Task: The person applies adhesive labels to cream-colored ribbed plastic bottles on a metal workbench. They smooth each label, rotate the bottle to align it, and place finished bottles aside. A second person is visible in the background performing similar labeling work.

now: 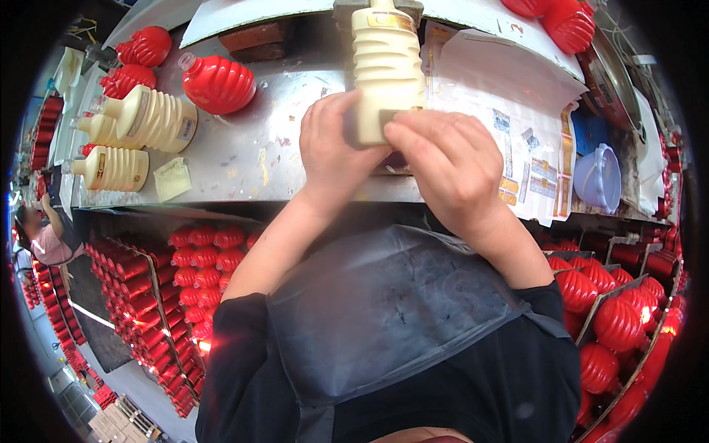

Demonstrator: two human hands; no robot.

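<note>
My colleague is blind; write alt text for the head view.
A person's left hand holds a cream bottle over a metal bench, the right hand touching its near end. Other cream bottles and red bottles are at left, a white sheet and plastic bucket at right, more red bottles below.

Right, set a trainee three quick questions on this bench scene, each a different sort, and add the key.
1. Which thing are the left hand and the right hand placed at?
A) a pale blue plastic bucket
B) a cream-coloured ribbed plastic bottle
C) a reddish-brown rectangular brick

2. True or false: both hands wear black rubber gloves.

3. Fill in the blank: on the grey metal bench, the white paper sheet with printed strips lies on the person's ___ side.

Key:
1. B
2. False; both hands are bare.
3. right
</note>
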